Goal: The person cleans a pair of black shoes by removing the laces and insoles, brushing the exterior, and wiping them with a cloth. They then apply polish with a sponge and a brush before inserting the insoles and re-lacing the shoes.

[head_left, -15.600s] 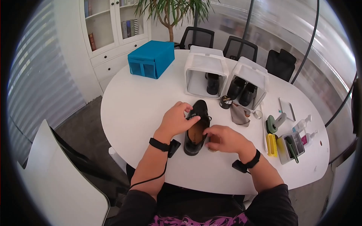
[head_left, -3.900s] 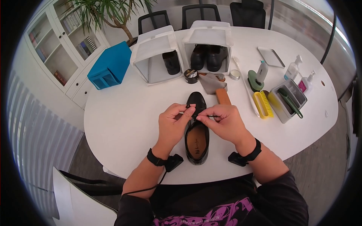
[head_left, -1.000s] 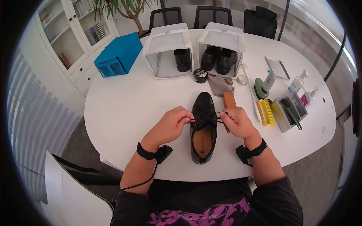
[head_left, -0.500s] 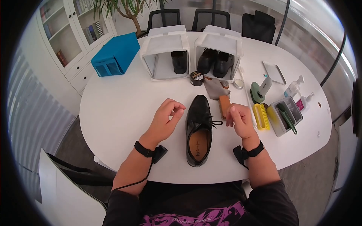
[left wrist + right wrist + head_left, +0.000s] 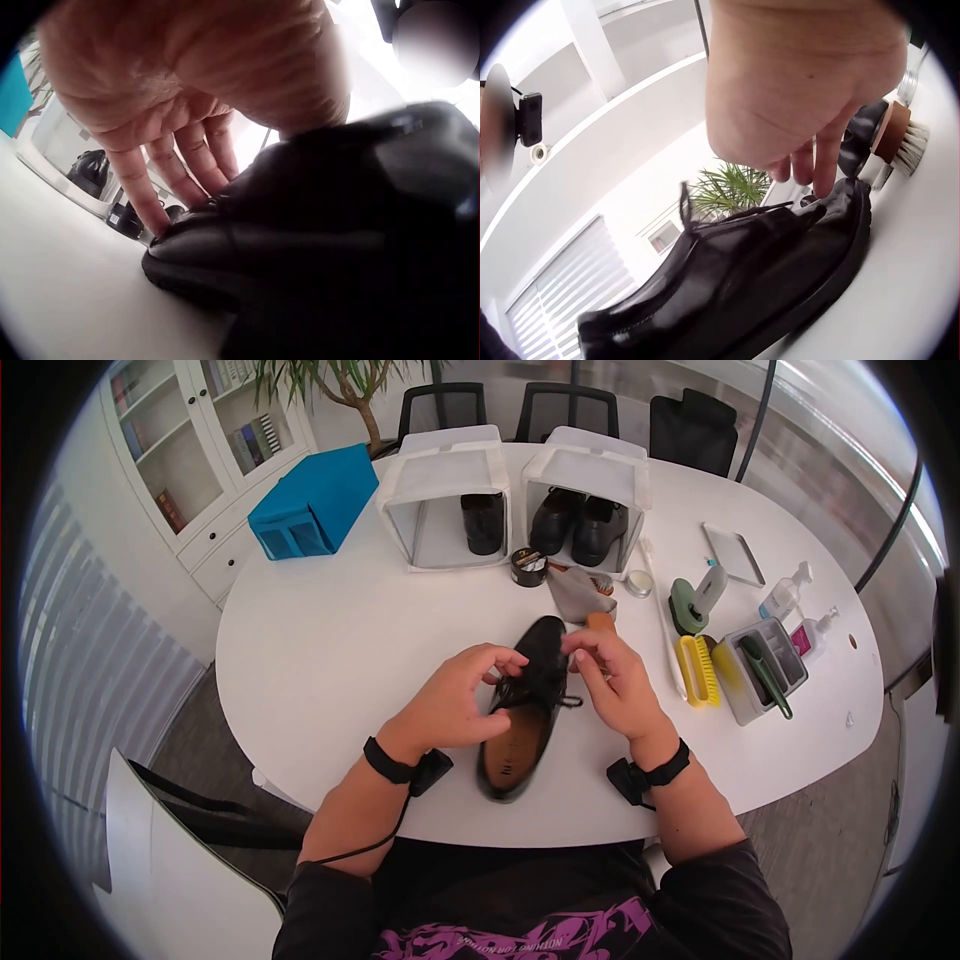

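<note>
A black leather lace-up shoe (image 5: 545, 645) stands on the white table, its toe pointing away and slightly right. The laces are tied, and a loop of the bow (image 5: 571, 701) sticks out to the right. My left hand (image 5: 450, 698) reaches over its left side with spread fingers, the thumb at the shoe's opening. In the left wrist view, long fingers (image 5: 199, 161) stretch along the shoe (image 5: 300, 225) towards the toe. At the right of the toe is my right hand (image 5: 622, 685), fingers loosely extended. The right wrist view has its fingertips right at the toe of the shoe (image 5: 727, 277).
Behind the shoe stand two white shoe boxes (image 5: 440, 480) holding black shoes, with a blue box (image 5: 315, 500) farther left. Near them are a polish jar (image 5: 528, 567), a grey cloth (image 5: 580, 597) and a wooden brush (image 5: 894, 133). A yellow brush (image 5: 698, 671) and a caddy (image 5: 745, 695) lie right.
Earlier both hands pulled the laces sideways; they let go and moved apart. Now both have come back to the shoe, which has turned slightly, its heel left and toe right.
</note>
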`<state>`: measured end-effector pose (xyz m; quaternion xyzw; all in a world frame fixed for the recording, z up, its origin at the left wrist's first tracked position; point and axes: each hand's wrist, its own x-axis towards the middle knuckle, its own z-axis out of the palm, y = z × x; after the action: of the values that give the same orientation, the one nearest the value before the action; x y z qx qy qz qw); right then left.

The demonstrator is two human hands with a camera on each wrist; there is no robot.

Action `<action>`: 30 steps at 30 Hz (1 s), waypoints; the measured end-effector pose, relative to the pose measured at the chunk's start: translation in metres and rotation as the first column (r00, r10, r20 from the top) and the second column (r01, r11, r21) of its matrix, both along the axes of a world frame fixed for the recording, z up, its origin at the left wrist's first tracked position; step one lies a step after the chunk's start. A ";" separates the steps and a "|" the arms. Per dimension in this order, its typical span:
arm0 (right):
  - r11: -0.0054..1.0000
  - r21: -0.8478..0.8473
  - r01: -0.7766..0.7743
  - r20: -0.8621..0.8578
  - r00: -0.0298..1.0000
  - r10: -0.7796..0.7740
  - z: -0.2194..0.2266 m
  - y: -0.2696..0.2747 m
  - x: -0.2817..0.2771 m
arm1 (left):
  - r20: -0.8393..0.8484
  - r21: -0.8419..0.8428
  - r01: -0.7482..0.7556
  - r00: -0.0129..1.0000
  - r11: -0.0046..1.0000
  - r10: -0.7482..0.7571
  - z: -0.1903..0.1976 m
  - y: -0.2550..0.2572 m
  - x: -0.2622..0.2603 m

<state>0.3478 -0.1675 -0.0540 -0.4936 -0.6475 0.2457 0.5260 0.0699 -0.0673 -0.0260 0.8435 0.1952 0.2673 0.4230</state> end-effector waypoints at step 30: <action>0.981 0.055 -0.185 0.267 0.950 0.164 0.024 -0.009 -0.041 | 0.476 -0.159 -0.695 0.568 0.701 0.671 -0.022 0.074 -0.044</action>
<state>0.3064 -0.1764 -0.0298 -0.4412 -0.7614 0.1982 0.4315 0.0260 0.0064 -0.0476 0.6120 0.3826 0.6228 0.3022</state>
